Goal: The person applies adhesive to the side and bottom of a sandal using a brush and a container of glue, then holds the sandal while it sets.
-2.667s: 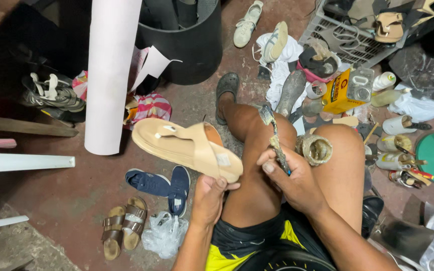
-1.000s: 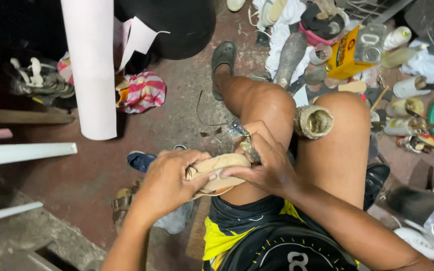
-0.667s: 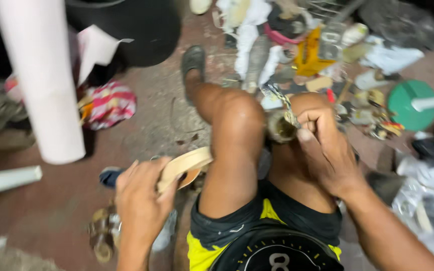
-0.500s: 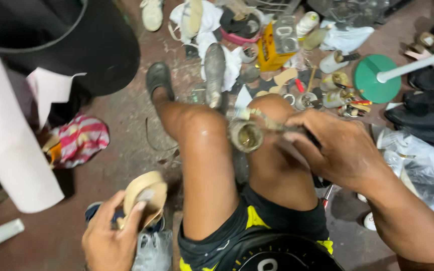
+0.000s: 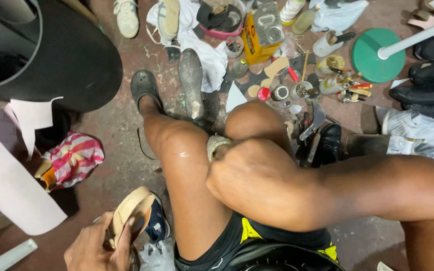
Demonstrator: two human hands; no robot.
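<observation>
Left hand [image 5: 99, 248] low by the floor, fingers curled round one tan sandal [image 5: 131, 213], edge-on, lifted just over a blue shoe [image 5: 156, 226]. Right hand [image 5: 257, 183] between the knees, fingers closed on something at one small tin [image 5: 217, 145]; what, cannot tell. One yellow can [image 5: 259, 32] sits among floor clutter.

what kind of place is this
Likely a shoe repair workshop on a bare floor: loose shoes such as a white sneaker, cut sole pieces, a yellow can, and a tan sandal in the left hand.
</observation>
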